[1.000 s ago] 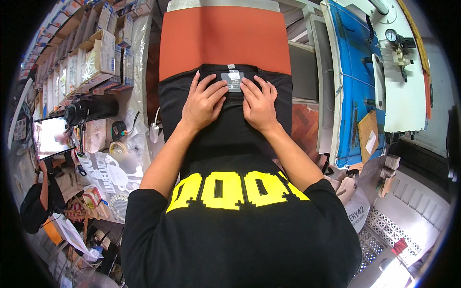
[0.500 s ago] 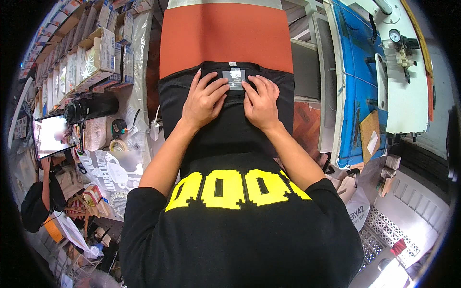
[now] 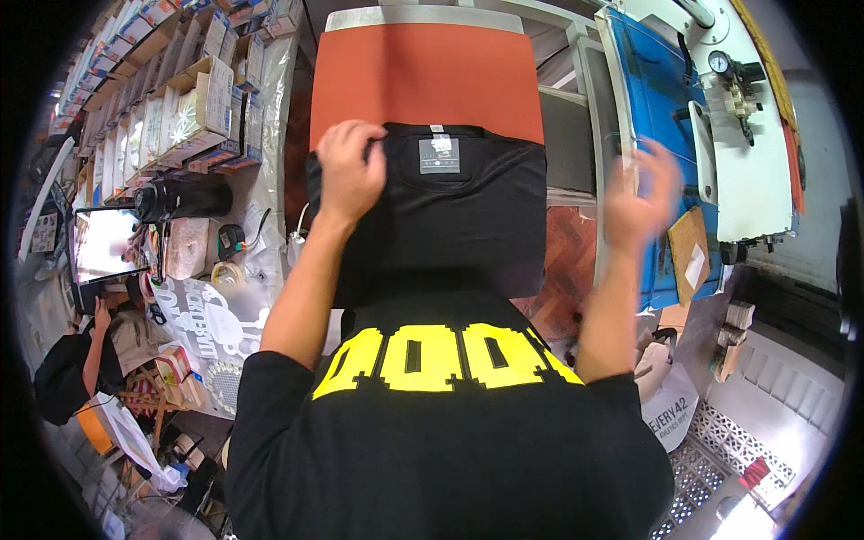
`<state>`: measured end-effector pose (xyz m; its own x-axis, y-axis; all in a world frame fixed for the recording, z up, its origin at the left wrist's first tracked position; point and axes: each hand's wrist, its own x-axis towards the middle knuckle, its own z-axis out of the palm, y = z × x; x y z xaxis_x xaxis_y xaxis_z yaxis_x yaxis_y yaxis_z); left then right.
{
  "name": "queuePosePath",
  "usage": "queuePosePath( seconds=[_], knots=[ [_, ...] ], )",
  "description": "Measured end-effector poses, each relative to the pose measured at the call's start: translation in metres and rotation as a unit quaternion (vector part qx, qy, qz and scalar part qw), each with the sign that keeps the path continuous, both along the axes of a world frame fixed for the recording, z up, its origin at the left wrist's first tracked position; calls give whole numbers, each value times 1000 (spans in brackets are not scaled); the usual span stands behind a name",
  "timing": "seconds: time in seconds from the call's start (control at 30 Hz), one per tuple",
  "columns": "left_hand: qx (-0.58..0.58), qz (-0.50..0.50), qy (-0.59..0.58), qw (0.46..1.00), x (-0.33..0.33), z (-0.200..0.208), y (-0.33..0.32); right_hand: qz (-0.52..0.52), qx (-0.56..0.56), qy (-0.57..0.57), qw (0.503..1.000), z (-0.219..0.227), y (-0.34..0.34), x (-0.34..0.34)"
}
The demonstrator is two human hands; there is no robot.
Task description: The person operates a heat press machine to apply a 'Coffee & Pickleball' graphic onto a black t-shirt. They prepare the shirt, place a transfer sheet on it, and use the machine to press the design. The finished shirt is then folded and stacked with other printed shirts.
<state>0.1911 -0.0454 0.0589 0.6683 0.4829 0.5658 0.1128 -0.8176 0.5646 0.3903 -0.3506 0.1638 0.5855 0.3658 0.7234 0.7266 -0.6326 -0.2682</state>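
Note:
A black T-shirt (image 3: pixel 441 225) lies flat over the orange-red pad (image 3: pixel 432 76), its neckline toward the far side. A grey square label (image 3: pixel 439 155) shows inside the collar, below a small white neck tag (image 3: pixel 436 129). Beside the collar, at the shirt's left shoulder, is my left hand (image 3: pixel 354 171). Its fingers are bent, with a gap between them and the thumb, and I see nothing held. Off the shirt to the right, my right hand (image 3: pixel 641 193) is raised in front of the blue panel. Motion smears its fingers.
On the right stands a machine with a blue panel (image 3: pixel 661 90) and a pressure gauge (image 3: pixel 719 62). Boxes (image 3: pixel 193 108), a black bottle (image 3: pixel 184 200) and a tape roll (image 3: pixel 227 274) crowd the left side. Another person's hand (image 3: pixel 101 317) is by a lit screen (image 3: pixel 108 245).
Both hands have left the label at the collar. My left hand shifted a little left to the shirt's shoulder; my right hand swung right, off the shirt toward the blue panel.

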Motion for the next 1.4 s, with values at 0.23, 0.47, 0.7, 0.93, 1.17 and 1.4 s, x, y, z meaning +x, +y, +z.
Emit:
queuePosePath(
  seconds=[0.23,0.47,0.7,0.93,1.17,1.4],
  knots=[
    [-17,62,43,997,-99,-22,-5,-298,-79,64,949,68,-229,65],
    [-141,114,-37,983,-136,-20,-39,-307,-226,99,919,50,-236,79],
    [-134,197,-20,971,-234,-52,-67,-355,-241,157,890,65,-202,47],
    [-303,258,33,917,-293,-147,-84,-196,-198,58,959,57,-125,-38],
    [-348,228,179,891,-317,-206,-163,-71,-50,-71,994,56,-64,-102],
    [-588,136,382,700,-400,-311,-210,59,-48,-88,993,54,24,-138]
  ],
)
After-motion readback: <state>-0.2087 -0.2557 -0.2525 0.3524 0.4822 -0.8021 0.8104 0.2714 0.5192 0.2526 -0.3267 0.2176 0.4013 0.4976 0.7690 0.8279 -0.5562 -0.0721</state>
